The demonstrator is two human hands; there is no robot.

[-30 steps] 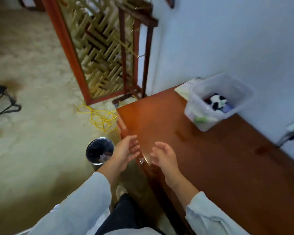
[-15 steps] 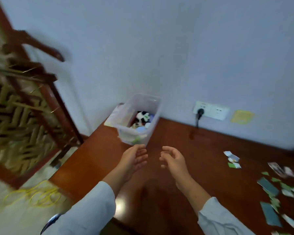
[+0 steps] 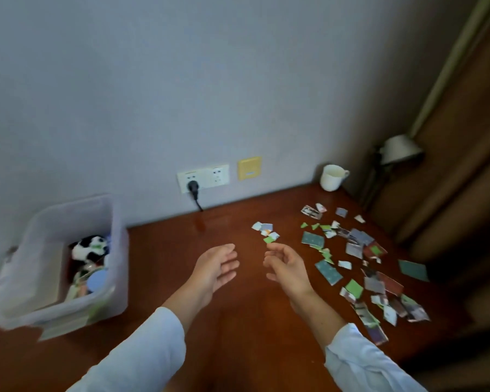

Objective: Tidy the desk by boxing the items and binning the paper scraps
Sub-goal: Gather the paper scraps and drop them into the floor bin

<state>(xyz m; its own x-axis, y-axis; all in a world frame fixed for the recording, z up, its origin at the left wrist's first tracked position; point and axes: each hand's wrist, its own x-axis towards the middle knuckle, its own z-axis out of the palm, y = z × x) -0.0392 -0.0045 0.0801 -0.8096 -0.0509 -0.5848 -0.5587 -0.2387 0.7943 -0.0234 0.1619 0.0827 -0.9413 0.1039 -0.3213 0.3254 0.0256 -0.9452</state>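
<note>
Both hands hang over the counter (image 3: 238,340) with nothing in them. My left hand (image 3: 215,267) is spread wide, fingers straight and palm turned inward. My right hand (image 3: 287,267) is loosely curled, thumb and fingers apart.

Well to the left of the left hand stands the clear plastic box (image 3: 108,304), open side up. Its long axis runs from the near left edge of the counter away toward the wall. Inside it lies a panda plush (image 3: 89,247) at the far end, with a pale blue round thing (image 3: 96,278) nearer me. The rest of its contents are too blurred to name.

The paper scraps (image 3: 357,250) lie flat to the right of the right hand. They form a loose band from beyond the hand down toward the counter's near right edge. A small cluster (image 3: 266,232) sits just beyond the right fingertips. Its green piece is so close to them that I cannot tell whether it touches.

Farther beyond the right hand, against the wall, a white mug (image 3: 331,178) stands mouth up, handle pointing right. A lamp (image 3: 399,149) stands to the right of it. A wall socket (image 3: 203,178) beyond both hands has a black plug (image 3: 193,186) in it.
</note>
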